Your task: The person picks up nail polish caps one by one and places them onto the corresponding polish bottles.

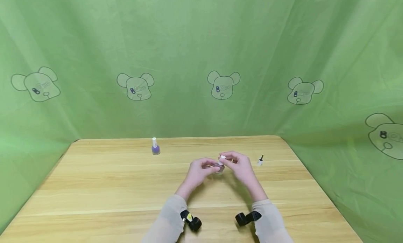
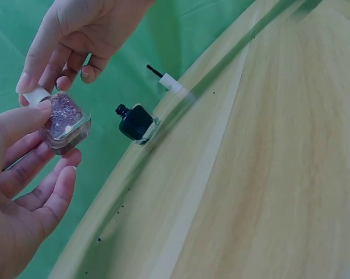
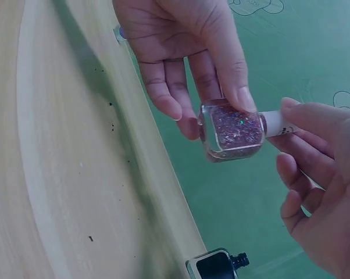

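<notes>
My left hand [image 1: 197, 172] grips the glass body of a nail polish bottle [image 3: 236, 131] filled with pinkish-purple glitter. Thumb and fingers of my right hand [image 1: 240, 167] pinch its white cap [image 3: 279, 123], which sits at the bottle's neck. The bottle is held tilted above the table. Beyond the hands, an uncapped dark nail polish bottle [image 2: 137, 123] stands on the table with its black threaded neck showing; the right hand hides it in the head view. Close by, its white cap [image 1: 260, 162] stands with the dark brush pointing up.
A purple nail polish bottle [image 1: 155, 149] with a white cap stands near the back edge of the wooden table [image 1: 110, 180], left of the hands. Small dark specks dot the tabletop. A green curtain [image 1: 182, 43] with bear outlines hangs behind and at the sides.
</notes>
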The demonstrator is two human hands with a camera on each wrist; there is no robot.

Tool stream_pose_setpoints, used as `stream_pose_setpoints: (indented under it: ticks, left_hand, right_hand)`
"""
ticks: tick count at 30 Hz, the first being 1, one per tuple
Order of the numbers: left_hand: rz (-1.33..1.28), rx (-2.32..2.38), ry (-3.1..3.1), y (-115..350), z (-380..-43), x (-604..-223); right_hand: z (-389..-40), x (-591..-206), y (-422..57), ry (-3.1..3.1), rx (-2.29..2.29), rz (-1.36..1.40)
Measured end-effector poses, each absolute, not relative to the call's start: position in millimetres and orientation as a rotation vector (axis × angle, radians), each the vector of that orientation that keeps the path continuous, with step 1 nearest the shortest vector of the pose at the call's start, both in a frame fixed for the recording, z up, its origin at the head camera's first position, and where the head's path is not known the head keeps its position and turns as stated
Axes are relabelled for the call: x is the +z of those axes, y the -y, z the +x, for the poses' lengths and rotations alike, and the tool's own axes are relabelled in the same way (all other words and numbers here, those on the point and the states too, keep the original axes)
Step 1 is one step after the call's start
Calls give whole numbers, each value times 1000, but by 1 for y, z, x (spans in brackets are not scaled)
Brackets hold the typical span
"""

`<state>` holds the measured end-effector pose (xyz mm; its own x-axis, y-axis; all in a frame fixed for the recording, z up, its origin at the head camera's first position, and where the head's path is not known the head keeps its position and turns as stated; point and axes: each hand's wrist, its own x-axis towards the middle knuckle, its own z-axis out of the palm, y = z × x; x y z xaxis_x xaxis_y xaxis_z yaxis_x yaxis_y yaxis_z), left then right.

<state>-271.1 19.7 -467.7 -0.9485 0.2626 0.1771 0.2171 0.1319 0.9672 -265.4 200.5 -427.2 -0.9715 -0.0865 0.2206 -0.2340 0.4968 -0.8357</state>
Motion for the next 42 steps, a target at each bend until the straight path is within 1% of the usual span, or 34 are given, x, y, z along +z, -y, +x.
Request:
stream_pose_setpoints:
  ticks: [13,18,23,30,38,42]
  left_hand:
    - [505,1984,-2413,-27,-264,-460]
    - [504,1993,-2439,-30,-263,-460]
    - [487,1999,-2457,-32,-262,-459]
    - [459,2050,-2441,-29,-266,-462]
    - [476,2076,-2361,-22,-271,-465]
    - [492,2073,-2351,-21,-271,-465]
  right_hand:
    - [-264,-426,-198,2499,1492,56]
    - [-264,-426,-197,2464,1466,22]
    - [-265,-427,-196,2442,1475,45]
    - [-266,-428,-198,2458,1548,124]
    - [-267,-427,-202,2495,1646,473]
    - [-266,-427,-202,2500,1635,552]
